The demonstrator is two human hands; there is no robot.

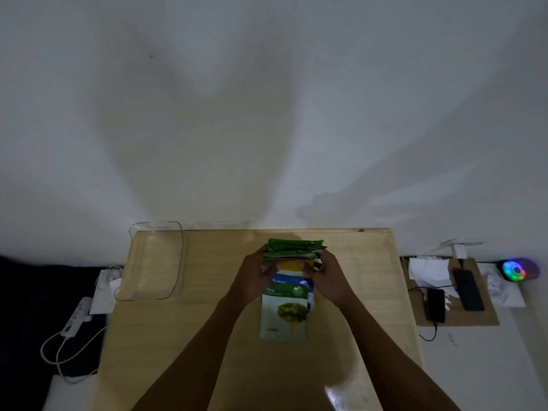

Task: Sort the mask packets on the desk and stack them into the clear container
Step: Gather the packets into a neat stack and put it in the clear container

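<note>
A stack of mask packets (pixel 295 249), green on top with a yellow one at the bottom, is held between both hands over the middle of the wooden desk (pixel 207 321). My left hand (pixel 255 277) grips its left side and my right hand (pixel 324 277) grips its right side. Below the hands an olive packet (pixel 284 312) lies flat on the desk, on top of a blue blueberry packet (pixel 292 280). The clear container (pixel 154 262) sits at the desk's far left corner with nothing visible inside.
A white power strip (pixel 75 317) and cables lie on the floor to the left. To the right, a cardboard sheet (pixel 456 318) carries two phones, papers and a cable. A glowing multicoloured device (pixel 519 269) sits at far right. A white wall rises behind the desk.
</note>
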